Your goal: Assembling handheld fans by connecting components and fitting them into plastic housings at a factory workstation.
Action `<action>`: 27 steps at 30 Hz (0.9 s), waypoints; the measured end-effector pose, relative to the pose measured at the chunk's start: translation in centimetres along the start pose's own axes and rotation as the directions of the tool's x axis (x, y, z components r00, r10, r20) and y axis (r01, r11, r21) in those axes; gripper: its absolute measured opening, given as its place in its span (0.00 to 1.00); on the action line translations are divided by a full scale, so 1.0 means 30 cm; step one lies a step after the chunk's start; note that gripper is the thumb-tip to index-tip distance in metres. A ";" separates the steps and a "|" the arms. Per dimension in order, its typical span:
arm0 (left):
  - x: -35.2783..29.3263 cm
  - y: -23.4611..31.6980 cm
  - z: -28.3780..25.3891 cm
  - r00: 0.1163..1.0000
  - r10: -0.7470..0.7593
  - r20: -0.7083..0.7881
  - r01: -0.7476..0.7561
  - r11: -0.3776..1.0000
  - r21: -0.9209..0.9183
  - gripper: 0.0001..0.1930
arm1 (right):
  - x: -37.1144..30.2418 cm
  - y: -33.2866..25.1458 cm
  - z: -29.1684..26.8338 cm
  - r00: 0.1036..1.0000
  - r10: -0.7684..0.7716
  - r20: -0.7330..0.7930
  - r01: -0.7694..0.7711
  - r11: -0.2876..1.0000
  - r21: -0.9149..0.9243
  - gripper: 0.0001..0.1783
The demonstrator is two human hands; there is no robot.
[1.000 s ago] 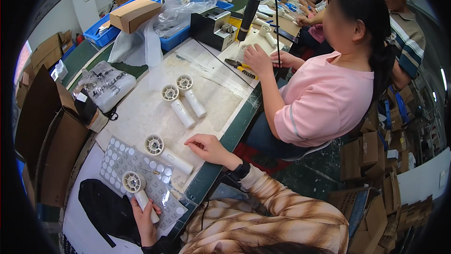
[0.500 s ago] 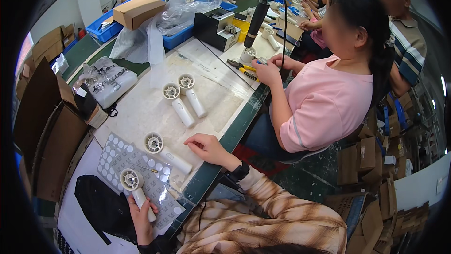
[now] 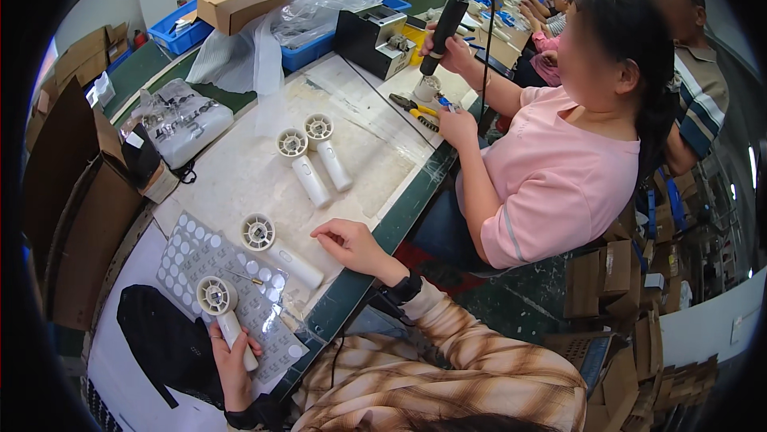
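Note:
My left hand (image 3: pixel 235 368) is wrapped around the handle of a white handheld fan (image 3: pixel 227 322), held above a sheet of round stickers (image 3: pixel 280 340). The fan's round, spoked head points away from me. My right hand (image 3: pixel 351 246) is at the bench's front edge, its fingers curled and thumb close to the index finger; I cannot make out anything between them. A second white fan (image 3: pixel 292 264) lies between my hands. Two more, a left fan (image 3: pixel 310 180) and a right fan (image 3: pixel 333 164), lie side by side farther up. A thin tool with a brass-coloured end (image 3: pixel 244 278) rests on the sheet.
A black mesh cloth (image 3: pixel 164 344) lies left of my left hand. Cardboard boxes (image 3: pixel 96 248) and a plastic bag of parts (image 3: pixel 180 124) line the far left. At right, a co-worker in pink (image 3: pixel 559 184) grips a hanging black electric screwdriver (image 3: pixel 443 32) over a white part, beside yellow-handled pliers (image 3: pixel 415 111).
The co-worker has raised one hand onto the hanging screwdriver. My left hand still holds the fan; my right hand stays by the bench edge. The view has shifted slightly.

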State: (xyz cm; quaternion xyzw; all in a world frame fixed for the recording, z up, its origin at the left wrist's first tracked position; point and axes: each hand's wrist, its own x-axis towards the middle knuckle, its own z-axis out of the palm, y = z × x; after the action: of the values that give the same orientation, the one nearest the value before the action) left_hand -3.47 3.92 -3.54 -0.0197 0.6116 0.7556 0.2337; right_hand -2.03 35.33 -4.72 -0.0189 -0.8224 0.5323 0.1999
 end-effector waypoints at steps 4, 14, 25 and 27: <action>-0.008 0.009 0.016 1.000 -0.018 -0.007 0.018 1.000 -0.010 0.24 | 0.001 -0.005 -0.009 1.000 0.016 0.016 -0.015 1.000 -0.023 0.07; -0.024 0.021 0.017 0.996 -0.028 -0.084 0.029 1.000 0.009 0.22 | 0.007 0.009 0.021 0.993 0.107 0.057 -0.107 0.994 -0.008 0.08; -0.001 0.003 -0.017 0.997 -0.051 0.057 0.053 0.998 -0.042 0.18 | 0.052 -0.081 0.045 0.967 0.190 0.171 -0.210 0.971 0.110 0.22; -0.017 0.005 -0.010 0.997 -0.040 0.065 0.044 0.997 -0.058 0.18 | 0.046 -0.173 0.060 0.962 0.134 0.239 -0.125 0.991 -0.051 0.30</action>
State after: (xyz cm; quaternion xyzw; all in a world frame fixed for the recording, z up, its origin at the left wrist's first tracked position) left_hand -3.13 3.45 -3.31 -0.0155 0.5804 0.7688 0.2681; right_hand -2.99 31.86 -0.35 -0.0114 -0.8470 0.5278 0.0626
